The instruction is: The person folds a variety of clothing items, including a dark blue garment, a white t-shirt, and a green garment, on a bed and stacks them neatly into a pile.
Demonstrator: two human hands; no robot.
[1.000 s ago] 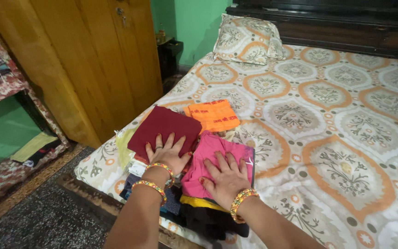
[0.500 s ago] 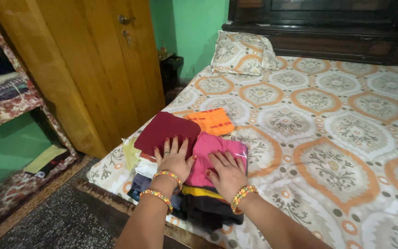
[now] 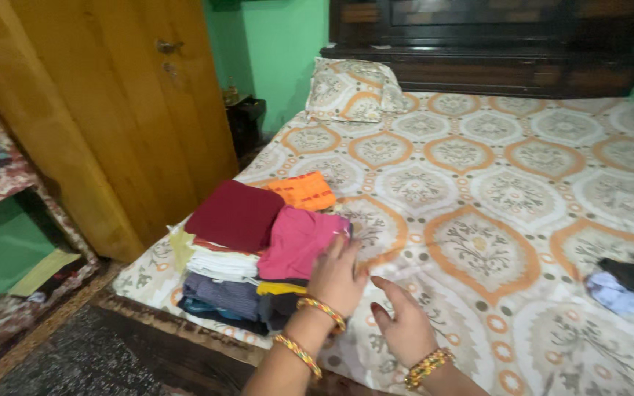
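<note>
The two stacks of folded clothes (image 3: 258, 253) sit at the bed's (image 3: 478, 242) near-left corner, left of both hands, the left hand (image 3: 337, 277) flat against the pink-topped pile, the right hand (image 3: 403, 328) open and empty alongside.

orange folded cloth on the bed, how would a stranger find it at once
On the patterned bedsheet, two stacks of folded clothes sit at the near left corner. Just behind them, toward the pillow, lies the small bright orange folded cloth alone; the maroon cloth and pink cloth top the stacks.
</note>
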